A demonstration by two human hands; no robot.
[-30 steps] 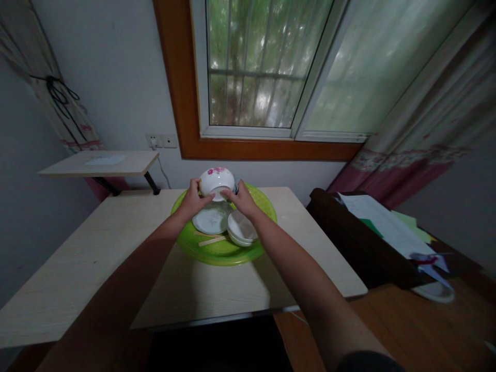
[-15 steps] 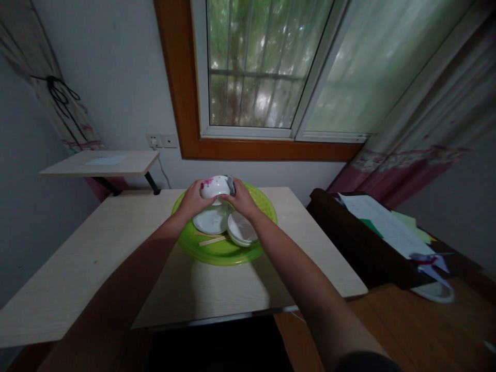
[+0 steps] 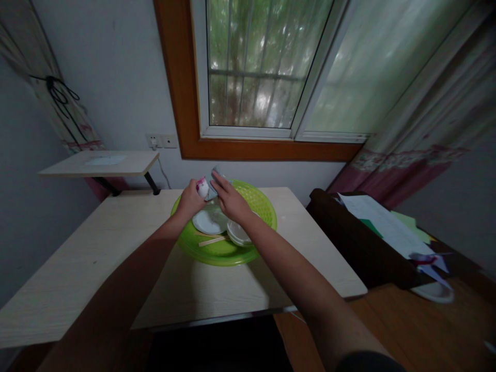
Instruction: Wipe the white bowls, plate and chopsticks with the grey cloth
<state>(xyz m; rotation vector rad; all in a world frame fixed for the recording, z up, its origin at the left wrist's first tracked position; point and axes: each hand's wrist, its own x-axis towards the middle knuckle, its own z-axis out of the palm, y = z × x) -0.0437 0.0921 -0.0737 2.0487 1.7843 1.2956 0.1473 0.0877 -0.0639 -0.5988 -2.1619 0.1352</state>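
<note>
Head view: at frame centre, the left hand (image 3: pixel 189 201) clasps one glossy white, pink-flowered bowl (image 3: pixel 202 188), its facing and axis hidden, and the right hand (image 3: pixel 231 199) holds one grey cloth (image 3: pixel 212 192) against it above one round white plate (image 3: pixel 209 222).

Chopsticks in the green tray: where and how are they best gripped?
Likely by the left ends of the chopsticks, one at a time, coming down from above on the near left. They are thin, lie low in the green tray and spread apart at that end; their right ends converge close to the white bowl, which leaves less room there.
</note>
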